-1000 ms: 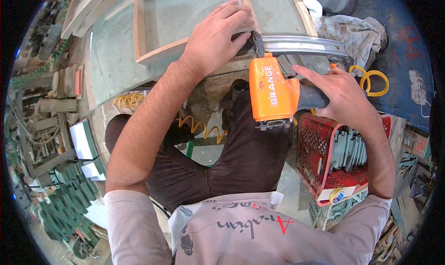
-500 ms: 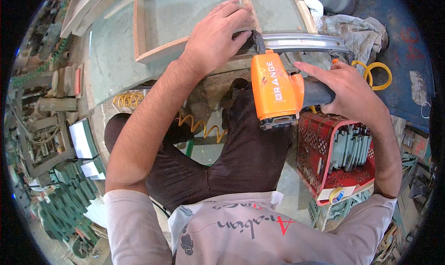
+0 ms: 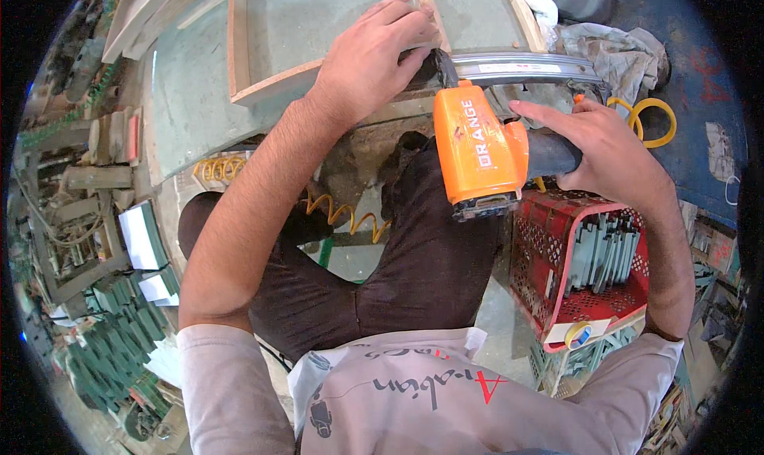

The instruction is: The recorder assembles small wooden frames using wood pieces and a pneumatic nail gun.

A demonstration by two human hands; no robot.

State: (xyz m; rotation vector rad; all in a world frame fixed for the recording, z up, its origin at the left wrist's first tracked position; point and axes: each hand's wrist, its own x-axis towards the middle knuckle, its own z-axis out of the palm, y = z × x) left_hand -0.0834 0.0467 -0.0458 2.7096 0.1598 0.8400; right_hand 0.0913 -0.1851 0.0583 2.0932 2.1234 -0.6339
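My right hand [image 3: 609,149] is wrapped round the black handle of an orange air-powered nail gun [image 3: 481,149]. Its index finger lies stretched out along the upper side of the grip. The gun's long silver magazine [image 3: 529,68] runs off to the right, and its dark nose [image 3: 444,65] meets the edge of a wooden frame [image 3: 278,85] near my left hand. My left hand [image 3: 378,53] is closed over the frame's near rail, beside a crosspiece [image 3: 430,13], with its thumb close to the nose. The exact contact is hidden behind the fingers.
A greenish sheet tabletop [image 3: 191,97] lies under the frame. Yellow coiled air hose [image 3: 342,212] hangs by my legs. At my right stands a red plastic crate [image 3: 549,256] holding greenish-white strips. Wood scraps [image 3: 99,176] and stacked strips [image 3: 111,351] lie at left.
The nail gun and my right hand have shifted slightly to the right and tilted a little. My left hand keeps its place on the frame.
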